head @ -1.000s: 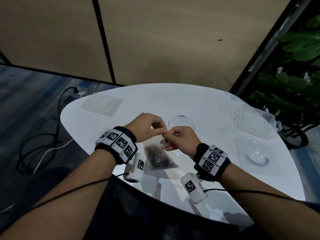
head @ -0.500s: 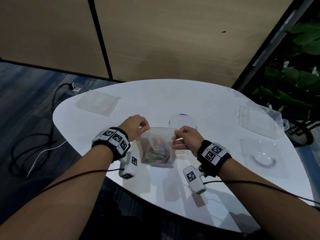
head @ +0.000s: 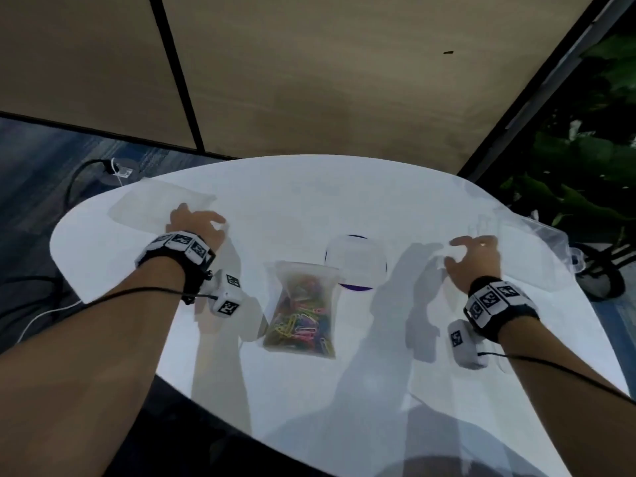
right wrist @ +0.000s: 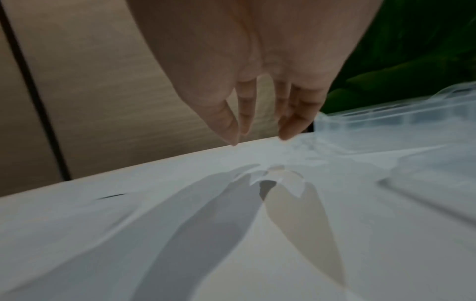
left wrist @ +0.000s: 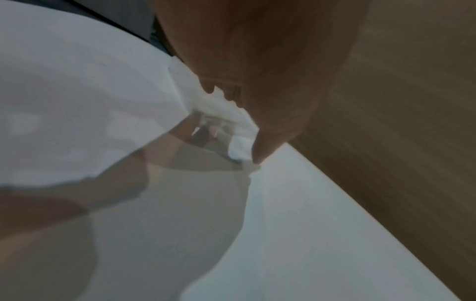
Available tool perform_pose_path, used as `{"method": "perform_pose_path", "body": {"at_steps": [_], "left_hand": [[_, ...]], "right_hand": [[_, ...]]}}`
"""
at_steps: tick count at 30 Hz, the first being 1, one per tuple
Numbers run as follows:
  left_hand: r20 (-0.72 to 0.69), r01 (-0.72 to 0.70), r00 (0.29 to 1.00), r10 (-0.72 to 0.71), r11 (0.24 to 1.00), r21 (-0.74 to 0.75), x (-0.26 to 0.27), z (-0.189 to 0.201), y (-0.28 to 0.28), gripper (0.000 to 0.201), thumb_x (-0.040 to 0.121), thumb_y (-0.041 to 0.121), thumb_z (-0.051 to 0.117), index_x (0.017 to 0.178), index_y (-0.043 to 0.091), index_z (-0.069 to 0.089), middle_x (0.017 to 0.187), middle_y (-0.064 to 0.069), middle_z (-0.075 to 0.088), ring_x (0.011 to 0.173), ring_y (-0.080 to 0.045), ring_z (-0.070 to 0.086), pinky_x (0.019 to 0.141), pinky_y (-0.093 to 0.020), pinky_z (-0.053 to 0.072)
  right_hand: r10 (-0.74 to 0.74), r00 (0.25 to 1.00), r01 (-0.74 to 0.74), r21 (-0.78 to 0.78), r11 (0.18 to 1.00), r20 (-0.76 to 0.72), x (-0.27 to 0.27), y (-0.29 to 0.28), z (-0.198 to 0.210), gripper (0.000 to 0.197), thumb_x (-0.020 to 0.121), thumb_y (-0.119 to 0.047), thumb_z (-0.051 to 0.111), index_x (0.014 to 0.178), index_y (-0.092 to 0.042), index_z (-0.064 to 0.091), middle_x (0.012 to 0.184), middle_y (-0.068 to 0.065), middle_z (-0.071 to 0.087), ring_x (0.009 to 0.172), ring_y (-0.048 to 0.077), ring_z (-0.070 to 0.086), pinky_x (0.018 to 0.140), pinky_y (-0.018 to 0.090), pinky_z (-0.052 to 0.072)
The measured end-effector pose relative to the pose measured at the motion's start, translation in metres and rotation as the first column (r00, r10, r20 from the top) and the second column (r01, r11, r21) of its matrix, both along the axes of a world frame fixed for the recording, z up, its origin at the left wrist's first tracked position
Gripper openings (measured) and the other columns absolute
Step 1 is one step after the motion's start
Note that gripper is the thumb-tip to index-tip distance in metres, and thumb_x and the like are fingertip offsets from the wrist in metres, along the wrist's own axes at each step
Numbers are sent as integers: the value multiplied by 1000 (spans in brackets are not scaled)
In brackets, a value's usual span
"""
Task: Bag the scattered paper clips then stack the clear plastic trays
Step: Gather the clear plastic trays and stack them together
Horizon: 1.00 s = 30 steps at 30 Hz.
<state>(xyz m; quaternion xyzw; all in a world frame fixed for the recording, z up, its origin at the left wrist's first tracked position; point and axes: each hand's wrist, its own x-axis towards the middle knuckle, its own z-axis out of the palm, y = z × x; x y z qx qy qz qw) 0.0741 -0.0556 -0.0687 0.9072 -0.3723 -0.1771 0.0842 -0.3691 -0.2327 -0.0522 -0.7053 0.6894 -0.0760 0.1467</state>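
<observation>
**Inspector:** Position of clips?

**Assessor:** Sealed, by the look of it, inside bag (head: 303,311), lying flat on table (head: 309,187), neither hand on it. No loose clips (head: 304,325) seen anywhere around bag.

**Inspector:** Trays?

**Assessor:** Left tray (head: 155,211) far left of bag and behind it. Right tray (head: 537,259) far right of bag, at table edge. Small clear dish (head: 356,261) just behind bag, near its right top corner.

**Inspector:** Handling?

**Assessor:** Judged light, thin and springy; likely to flex, slide on the glossy top and crackle if squeezed. Hard to see against white. Best taken at a rim or corner, thumb over and fingers under, never by the middle.

**Inspector:** Left hand (head: 194,223)?

**Assessor:** Left of bag, at near right corner of left tray. Fingers bent, thumb tip down at tray edge in wrist view. Too blurred there to say whether pinching or only touching.

**Inspector:** Right hand (head: 473,259)?

**Assessor:** Right of bag, well apart from it. Fingers (right wrist: 293,122) straight, spread, pointing down, holding nothing. Tips just short of right tray's near rim, over table.
</observation>
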Motion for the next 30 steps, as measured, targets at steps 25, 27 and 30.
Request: {"method": "perform_pose_path", "body": {"at_steps": [25,27,30], "left_hand": [[-41,202,977,-207,975,-97,-128,77,2,27,91,24,61,66,14,63,70,-8,64,81,-35,63,67,-29,43],[-10,247,969,-248,965,-84,-148,80,11,33,96,24,52,69,8,61,71,-10,63,76,-32,60,64,-30,40],[32,285,958,-285,937,-201,-177,88,19,22,98,14,46,81,10,58,80,-12,65,85,-37,64,65,-31,40]], "right_hand": [[552,761,-466,306,830,-340,-24,69,9,42,99,-20,34,140,-22,45,132,10,54,122,33,47,98,38,44],[585,755,-490,338,803,-296,-19,97,13,46,99,-21,35,145,-20,39,135,11,52,125,31,46,99,38,43],[613,786,-541,392,744,-80,-10,130,20,59,97,-27,46,153,-24,25,139,11,52,127,29,47,102,37,42]]}}
